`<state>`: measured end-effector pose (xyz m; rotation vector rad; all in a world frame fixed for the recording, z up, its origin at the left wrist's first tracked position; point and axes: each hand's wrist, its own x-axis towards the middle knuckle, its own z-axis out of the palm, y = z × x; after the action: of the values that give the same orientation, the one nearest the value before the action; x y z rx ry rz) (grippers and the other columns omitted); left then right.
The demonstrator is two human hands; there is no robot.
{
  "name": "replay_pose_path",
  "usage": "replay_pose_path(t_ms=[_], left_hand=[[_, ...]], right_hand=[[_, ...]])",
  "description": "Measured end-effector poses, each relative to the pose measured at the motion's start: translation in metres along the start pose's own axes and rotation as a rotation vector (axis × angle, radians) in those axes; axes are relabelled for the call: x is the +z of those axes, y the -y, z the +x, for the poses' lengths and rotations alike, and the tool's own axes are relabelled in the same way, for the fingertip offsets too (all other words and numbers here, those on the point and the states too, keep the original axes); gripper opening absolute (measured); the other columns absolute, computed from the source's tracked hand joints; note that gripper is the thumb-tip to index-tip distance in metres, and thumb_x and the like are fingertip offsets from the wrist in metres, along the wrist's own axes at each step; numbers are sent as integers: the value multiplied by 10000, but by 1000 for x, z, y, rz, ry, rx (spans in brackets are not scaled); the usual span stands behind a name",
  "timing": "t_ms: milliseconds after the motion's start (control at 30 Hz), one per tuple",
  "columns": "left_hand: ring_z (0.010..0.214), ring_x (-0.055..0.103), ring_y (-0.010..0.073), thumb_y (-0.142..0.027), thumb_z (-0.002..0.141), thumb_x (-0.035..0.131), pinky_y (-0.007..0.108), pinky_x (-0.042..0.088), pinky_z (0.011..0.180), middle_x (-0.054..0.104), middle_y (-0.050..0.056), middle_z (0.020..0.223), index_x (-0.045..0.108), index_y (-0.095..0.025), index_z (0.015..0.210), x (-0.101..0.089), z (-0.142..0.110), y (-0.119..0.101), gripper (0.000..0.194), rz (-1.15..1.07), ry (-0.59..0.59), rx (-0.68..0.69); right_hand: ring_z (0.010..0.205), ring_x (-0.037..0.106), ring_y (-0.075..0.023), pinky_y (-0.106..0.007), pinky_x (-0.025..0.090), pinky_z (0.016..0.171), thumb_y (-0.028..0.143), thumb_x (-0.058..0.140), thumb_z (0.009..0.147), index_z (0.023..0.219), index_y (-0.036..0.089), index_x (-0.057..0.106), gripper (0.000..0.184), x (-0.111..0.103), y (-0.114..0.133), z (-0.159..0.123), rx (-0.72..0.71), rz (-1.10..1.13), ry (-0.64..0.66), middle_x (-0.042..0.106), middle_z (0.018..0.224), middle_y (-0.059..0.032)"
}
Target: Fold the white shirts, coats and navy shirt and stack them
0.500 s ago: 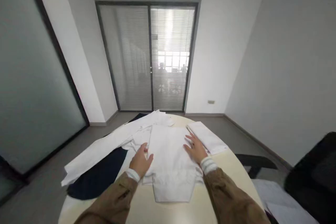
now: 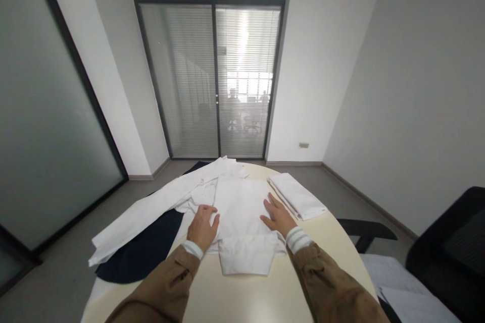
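Note:
A white shirt [image 2: 240, 207] lies spread on the cream round table [image 2: 246, 298], its collar end nearest me. My left hand [image 2: 202, 227] rests flat on the shirt's left side, fingers stretched out. My right hand [image 2: 278, 216] lies flat on its right side, fingers spread. Both arms wear brown sleeves with striped white cuffs. Neither hand holds anything.
A folded white garment [image 2: 297, 196] lies right of the shirt. A long white garment [image 2: 151, 207] stretches across the left over a dark navy cloth [image 2: 146, 250]. A black chair [image 2: 447, 257] stands at the right. Glass doors with blinds are behind the table.
Both hands have slid slightly toward each other on the shirt. The shirt's near end looks shorter and more bunched. The view shifted slightly.

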<state>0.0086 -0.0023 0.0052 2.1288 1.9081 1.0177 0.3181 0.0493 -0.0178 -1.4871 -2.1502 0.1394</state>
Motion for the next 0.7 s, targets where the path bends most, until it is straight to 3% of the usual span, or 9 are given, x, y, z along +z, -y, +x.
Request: replay_pose_path(t_ms=[133,233,333,467,633,700], left_hand=[[901,666,286,-476,928,434,363,464,730,675,108,984,540,-208,1267,-14,-11,-8,445,165,197,-118],[869,673,308,-519,913,442,361,437,716,689,108,906,472,-215,1359,-16,-15,-7,540,204,294,-151],[802,665,275,-475,898,485,316,407,677,662,60,793,440,-205,1387,-18,-16,-4,561,91,328,-111],[704,629,240,-482,826,597,292,387,636,590,2,696,447,-194,1403,-23,-19,-2,662,-65,359,-86],[615,548,189,-327,727,679,285,411,609,503,-39,634,620,-181,1217,-27,-21,-4,515,-314,347,-42],[554,513,164,-327,728,662,274,419,557,462,-55,599,654,-170,1126,-25,-20,-6,427,-445,358,-91]], right_hand=[[1064,621,-264,-401,455,969,565,536,863,1054,202,691,438,-36,22,-9,155,-6,-40,647,1164,-135],[874,660,-250,-382,470,815,704,462,843,1067,228,643,556,-53,36,-20,366,-47,102,693,914,-84],[860,671,-296,-409,446,778,783,458,790,1201,249,583,686,-54,41,-31,454,-97,251,701,842,-85],[871,667,-284,-371,433,761,729,562,761,1350,270,485,751,-50,41,-39,401,-42,297,701,915,-91],[763,645,-219,-325,418,727,695,482,830,1158,263,570,549,-49,36,-42,473,104,253,671,807,-42],[694,614,-197,-315,408,698,611,537,825,1113,257,564,457,-46,31,-43,483,139,241,630,721,-4]])
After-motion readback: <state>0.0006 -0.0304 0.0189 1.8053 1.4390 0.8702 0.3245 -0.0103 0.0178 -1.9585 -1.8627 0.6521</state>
